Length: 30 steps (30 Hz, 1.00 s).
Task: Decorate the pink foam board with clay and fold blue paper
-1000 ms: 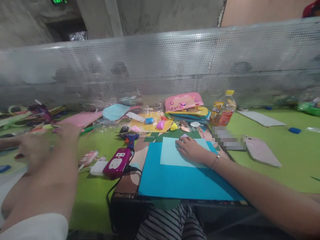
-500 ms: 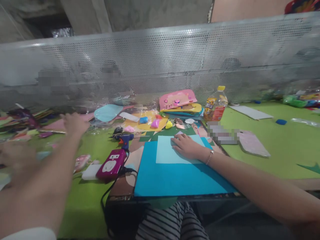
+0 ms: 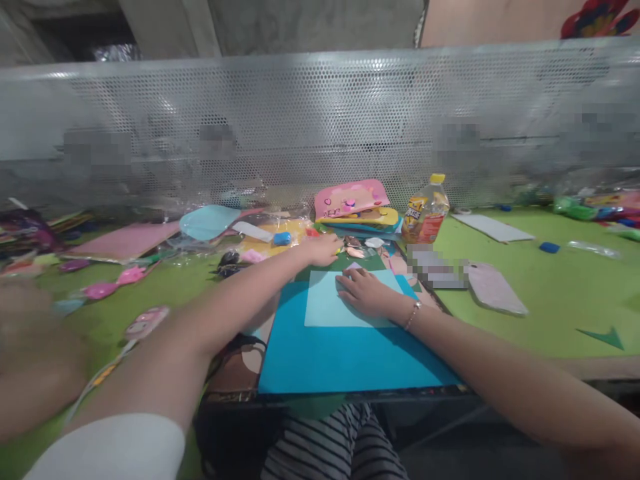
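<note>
My right hand [image 3: 367, 293] lies flat, fingers spread, on a pale blue sheet [image 3: 325, 303]. That sheet rests on a larger bright blue sheet [image 3: 320, 363]. A small lilac piece [image 3: 354, 266] shows just beyond my right fingers. Stretched forward, my left hand [image 3: 323, 250] reaches down among small coloured clay packets. Its fingers are bent together, with a bit of yellow [image 3: 339, 251] at the tips; what they hold, if anything, is hidden. Nearby are a blue packet [image 3: 282, 239], a white packet [image 3: 374, 243] and a pale pink one [image 3: 355, 253].
A pink pencil case [image 3: 350, 200] and a yellow-capped bottle [image 3: 427, 210] stand before the perforated metal screen [image 3: 310, 120]. Phones [image 3: 495, 288] lie right. A blurred co-worker's arm [image 3: 40, 367] is at far left, near a pink corded item [image 3: 146, 323] and pink sheets [image 3: 125, 241].
My left hand has moved right, from the pink sheets to the clay packets. Its forearm now covers the glue gun and purple box. My right hand stays on the pale blue sheet.
</note>
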Each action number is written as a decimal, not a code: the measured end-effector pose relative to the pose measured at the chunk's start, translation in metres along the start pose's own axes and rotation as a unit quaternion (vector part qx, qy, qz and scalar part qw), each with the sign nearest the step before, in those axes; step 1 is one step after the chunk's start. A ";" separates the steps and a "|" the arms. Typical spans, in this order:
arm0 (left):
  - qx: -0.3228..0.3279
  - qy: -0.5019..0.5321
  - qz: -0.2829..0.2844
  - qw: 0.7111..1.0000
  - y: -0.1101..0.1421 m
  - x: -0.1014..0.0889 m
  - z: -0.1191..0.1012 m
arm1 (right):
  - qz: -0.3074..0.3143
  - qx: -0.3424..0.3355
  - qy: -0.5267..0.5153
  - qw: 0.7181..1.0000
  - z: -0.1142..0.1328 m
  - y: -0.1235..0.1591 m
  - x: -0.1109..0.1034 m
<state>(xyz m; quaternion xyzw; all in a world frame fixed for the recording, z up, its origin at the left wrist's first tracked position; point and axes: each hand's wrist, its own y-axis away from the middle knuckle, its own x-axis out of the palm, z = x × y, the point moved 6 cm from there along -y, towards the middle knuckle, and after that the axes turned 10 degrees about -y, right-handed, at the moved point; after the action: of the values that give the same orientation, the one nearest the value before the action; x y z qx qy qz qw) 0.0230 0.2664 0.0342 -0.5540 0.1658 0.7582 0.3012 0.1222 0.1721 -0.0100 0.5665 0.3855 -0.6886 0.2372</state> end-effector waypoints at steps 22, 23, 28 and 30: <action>0.127 0.003 0.031 0.991 0.000 0.011 -0.029 | -0.007 -0.019 -0.002 1.000 0.001 0.000 0.002; 0.122 0.006 0.032 0.992 0.004 0.012 -0.029 | -0.007 -0.019 -0.005 1.000 0.001 0.000 0.002; 0.086 0.015 0.031 0.996 0.025 0.015 -0.031 | 0.001 -0.010 -0.019 1.000 0.002 0.001 -0.001; 0.082 0.022 0.032 0.996 0.034 0.013 -0.031 | 0.003 -0.007 -0.024 1.000 0.003 0.001 -0.002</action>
<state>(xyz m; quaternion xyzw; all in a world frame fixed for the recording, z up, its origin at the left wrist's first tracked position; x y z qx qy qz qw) 0.0212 0.2257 0.0094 -0.5388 0.2514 0.7387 0.3174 0.1221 0.1690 -0.0087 0.5494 0.3834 -0.6982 0.2523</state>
